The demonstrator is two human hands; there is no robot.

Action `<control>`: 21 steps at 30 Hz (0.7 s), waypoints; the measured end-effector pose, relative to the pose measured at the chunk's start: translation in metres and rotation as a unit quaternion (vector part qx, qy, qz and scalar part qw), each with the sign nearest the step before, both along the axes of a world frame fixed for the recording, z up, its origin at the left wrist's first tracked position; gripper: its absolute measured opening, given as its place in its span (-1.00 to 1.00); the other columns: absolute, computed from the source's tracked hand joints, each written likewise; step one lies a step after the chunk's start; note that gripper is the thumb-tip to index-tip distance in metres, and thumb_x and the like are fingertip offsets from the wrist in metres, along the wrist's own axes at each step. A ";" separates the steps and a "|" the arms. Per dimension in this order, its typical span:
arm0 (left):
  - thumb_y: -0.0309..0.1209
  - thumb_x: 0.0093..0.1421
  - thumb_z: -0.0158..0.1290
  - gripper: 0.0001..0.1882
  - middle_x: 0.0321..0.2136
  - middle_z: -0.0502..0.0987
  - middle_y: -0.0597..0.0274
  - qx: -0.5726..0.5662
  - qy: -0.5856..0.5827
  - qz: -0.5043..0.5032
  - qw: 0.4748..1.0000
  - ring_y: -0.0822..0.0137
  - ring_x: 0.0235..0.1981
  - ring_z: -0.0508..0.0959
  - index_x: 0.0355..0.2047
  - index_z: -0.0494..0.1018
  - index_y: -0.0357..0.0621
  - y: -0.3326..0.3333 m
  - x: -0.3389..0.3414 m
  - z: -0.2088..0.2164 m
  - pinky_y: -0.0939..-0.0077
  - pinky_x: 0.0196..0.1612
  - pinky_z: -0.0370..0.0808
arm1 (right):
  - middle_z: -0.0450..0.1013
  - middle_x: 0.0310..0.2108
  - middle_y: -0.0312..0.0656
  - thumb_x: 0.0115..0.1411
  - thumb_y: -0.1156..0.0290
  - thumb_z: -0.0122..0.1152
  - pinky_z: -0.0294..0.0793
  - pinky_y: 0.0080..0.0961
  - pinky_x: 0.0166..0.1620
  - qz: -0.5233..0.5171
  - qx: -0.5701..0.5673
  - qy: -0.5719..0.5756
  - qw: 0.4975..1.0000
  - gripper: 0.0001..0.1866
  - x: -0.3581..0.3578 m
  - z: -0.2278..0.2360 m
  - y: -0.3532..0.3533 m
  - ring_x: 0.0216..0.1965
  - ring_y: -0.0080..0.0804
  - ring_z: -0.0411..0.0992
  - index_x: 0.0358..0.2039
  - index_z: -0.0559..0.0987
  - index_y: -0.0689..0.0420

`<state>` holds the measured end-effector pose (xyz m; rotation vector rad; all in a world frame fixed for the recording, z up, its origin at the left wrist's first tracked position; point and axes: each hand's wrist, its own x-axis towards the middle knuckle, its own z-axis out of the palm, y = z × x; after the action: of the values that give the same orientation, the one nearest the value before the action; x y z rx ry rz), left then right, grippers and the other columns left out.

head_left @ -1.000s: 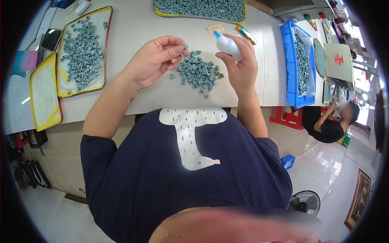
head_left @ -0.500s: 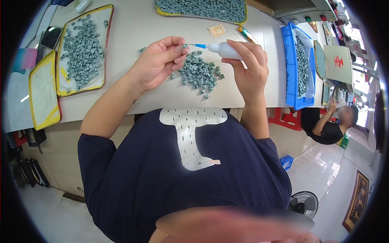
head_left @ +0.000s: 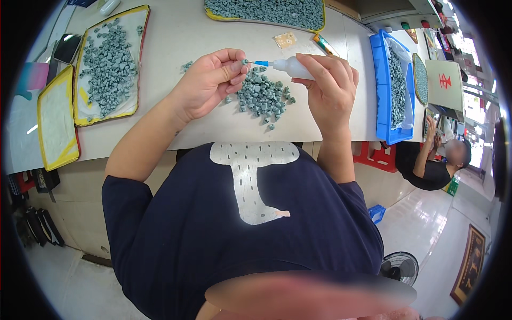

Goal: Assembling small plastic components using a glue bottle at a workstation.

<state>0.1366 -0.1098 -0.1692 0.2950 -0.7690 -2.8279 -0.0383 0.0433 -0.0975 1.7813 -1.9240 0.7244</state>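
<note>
Between thumb and forefinger, my left hand point(head_left: 213, 80) pinches a small grey-green piece point(head_left: 245, 62). My right hand point(head_left: 332, 85) is closed round a white squeeze bottle point(head_left: 293, 68) with a blue needle tip point(head_left: 261, 63), held nearly level. The thin needle points left and reaches the small piece or ends right beside it; I cannot tell whether they touch. Below both hands, a loose pile of grey-green pieces point(head_left: 262, 96) lies on the white table point(head_left: 192, 130). A few more pieces peek out behind my left hand.
At the left are a yellow-edged tray point(head_left: 133, 101) of pieces and a second yellow-edged tray point(head_left: 56, 122). Another full tray point(head_left: 266, 22) stands at the far side. A blue bin point(head_left: 383, 90) of pieces is on the right. Beyond it sits another person point(head_left: 421, 165).
The bottle has tilted slightly and its tip has dropped a little, with my right hand shifting slightly right. My left hand stays in place. The other person's arms have moved.
</note>
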 end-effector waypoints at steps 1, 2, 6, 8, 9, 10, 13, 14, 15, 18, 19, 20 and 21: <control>-0.50 0.28 -0.03 -0.84 -0.30 0.50 0.25 0.000 0.000 0.000 1.000 0.52 -0.35 0.43 -0.14 0.33 -0.19 0.000 0.000 0.000 0.70 -0.32 0.37 | 0.53 -0.38 -0.41 -0.23 0.44 0.43 0.26 -0.51 -0.20 0.000 0.000 0.005 1.000 -0.59 0.000 0.001 0.000 -0.30 -0.43 0.44 -0.26 0.63 -0.04; -0.50 0.28 -0.03 -0.85 -0.30 0.50 0.25 0.000 0.000 -0.001 1.000 0.52 -0.35 0.42 -0.14 0.33 -0.19 0.000 0.000 0.001 0.70 -0.32 0.37 | 0.53 -0.38 -0.41 -0.23 0.44 0.43 0.26 -0.51 -0.20 0.000 -0.001 0.005 1.000 -0.59 0.000 0.001 0.000 -0.30 -0.43 0.44 -0.26 0.63 -0.04; -0.50 0.28 -0.03 -0.85 -0.30 0.50 0.26 0.001 -0.002 -0.001 1.000 0.52 -0.37 0.41 -0.15 0.33 -0.19 0.000 0.000 0.002 0.69 -0.34 0.36 | 0.53 -0.38 -0.41 -0.24 0.42 0.44 0.24 -0.51 -0.20 -0.001 0.000 0.018 1.000 -0.59 0.001 0.003 0.000 -0.30 -0.43 0.44 -0.26 0.63 -0.02; -0.50 0.28 -0.02 -0.86 -0.30 0.49 0.25 0.001 -0.005 0.003 1.000 0.52 -0.39 0.40 -0.16 0.34 -0.19 0.001 0.000 0.003 0.67 -0.35 0.36 | 0.53 -0.37 -0.35 -0.22 0.45 0.44 0.28 -0.49 -0.20 0.000 -0.003 -0.023 1.000 -0.60 0.001 0.004 0.000 -0.29 -0.39 0.45 -0.26 0.62 0.00; -0.50 0.28 -0.02 -0.86 -0.30 0.49 0.25 0.000 -0.004 0.002 1.000 0.52 -0.39 0.40 -0.16 0.34 -0.19 0.001 0.000 0.003 0.67 -0.35 0.36 | 0.53 -0.36 -0.32 -0.20 0.46 0.45 0.31 -0.48 -0.20 0.000 -0.005 -0.043 0.999 -0.61 0.001 0.004 0.001 -0.29 -0.38 0.46 -0.26 0.62 0.02; -0.50 0.27 -0.02 -0.86 -0.30 0.49 0.24 0.003 -0.001 0.009 1.000 0.51 -0.40 0.39 -0.16 0.35 -0.20 0.001 -0.001 0.004 0.67 -0.35 0.35 | 0.53 -0.36 -0.32 -0.20 0.46 0.45 0.31 -0.48 -0.20 -0.001 -0.005 -0.042 0.999 -0.61 -0.001 0.003 0.001 -0.29 -0.38 0.46 -0.26 0.62 0.02; -0.50 0.27 -0.01 -0.86 -0.31 0.48 0.23 0.009 0.007 0.021 1.000 0.50 -0.42 0.36 -0.17 0.36 -0.23 0.002 -0.003 0.006 0.65 -0.36 0.35 | 0.52 -0.28 -0.20 -0.08 0.56 0.41 0.43 -0.51 -0.17 -0.001 -0.024 -0.173 0.985 -0.56 -0.011 -0.009 0.002 -0.24 -0.40 0.48 -0.12 0.56 0.11; -0.50 0.26 -0.01 -0.85 -0.31 0.48 0.22 0.009 0.003 0.025 1.000 0.50 -0.42 0.36 -0.17 0.36 -0.24 0.002 -0.004 0.008 0.65 -0.36 0.35 | 0.52 -0.28 -0.20 -0.08 0.56 0.41 0.43 -0.51 -0.17 -0.005 -0.025 -0.172 0.985 -0.56 -0.014 -0.014 0.003 -0.24 -0.40 0.48 -0.12 0.56 0.11; -0.51 0.26 0.00 -0.85 -0.32 0.48 0.21 0.008 0.000 0.028 1.000 0.50 -0.42 0.35 -0.18 0.37 -0.26 0.003 -0.005 0.009 0.64 -0.35 0.36 | 0.51 -0.25 -0.18 -0.05 0.59 0.37 0.45 -0.53 -0.16 -0.021 -0.029 -0.267 0.963 -0.53 -0.016 -0.022 0.002 -0.23 -0.41 0.49 -0.07 0.51 0.13; -0.51 0.25 0.00 -0.85 -0.32 0.47 0.19 0.005 -0.003 0.030 1.000 0.49 -0.43 0.35 -0.19 0.38 -0.29 0.008 -0.010 0.011 0.64 -0.35 0.36 | 0.48 -0.19 -0.13 0.02 0.66 0.31 0.49 -0.58 -0.12 -0.052 -0.040 -0.447 0.892 -0.47 -0.022 -0.042 -0.001 -0.20 -0.44 0.49 0.04 0.42 0.19; -0.52 0.24 0.01 -0.85 -0.32 0.47 0.18 0.004 -0.005 0.030 1.000 0.49 -0.42 0.35 -0.19 0.38 -0.30 0.009 -0.011 0.011 0.63 -0.35 0.37 | 0.47 -0.16 -0.13 0.04 0.66 0.29 0.49 -0.59 -0.11 -0.035 -0.033 -0.476 0.878 -0.45 -0.026 -0.050 -0.001 -0.18 -0.46 0.48 0.07 0.39 0.20; -0.52 0.24 0.01 -0.84 -0.32 0.47 0.18 0.003 -0.007 0.030 1.000 0.49 -0.42 0.36 -0.19 0.39 -0.31 0.011 -0.013 0.011 0.63 -0.34 0.37 | 0.46 -0.14 -0.12 0.05 0.67 0.28 0.49 -0.60 -0.09 -0.017 -0.026 -0.504 0.863 -0.43 -0.029 -0.058 0.000 -0.16 -0.48 0.47 0.10 0.35 0.22; -0.52 0.24 0.01 -0.84 -0.32 0.47 0.18 0.002 -0.006 0.026 1.000 0.49 -0.42 0.36 -0.19 0.39 -0.31 0.012 -0.015 0.011 0.63 -0.34 0.37 | 0.45 -0.12 -0.12 0.06 0.68 0.26 0.48 -0.62 -0.08 0.000 -0.019 -0.532 0.847 -0.41 -0.032 -0.065 0.000 -0.15 -0.50 0.46 0.13 0.31 0.23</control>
<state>0.1212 -0.0978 -0.1585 0.3290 -0.7479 -2.7813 -0.0708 0.0434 -0.1620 1.4228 -2.4605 2.0440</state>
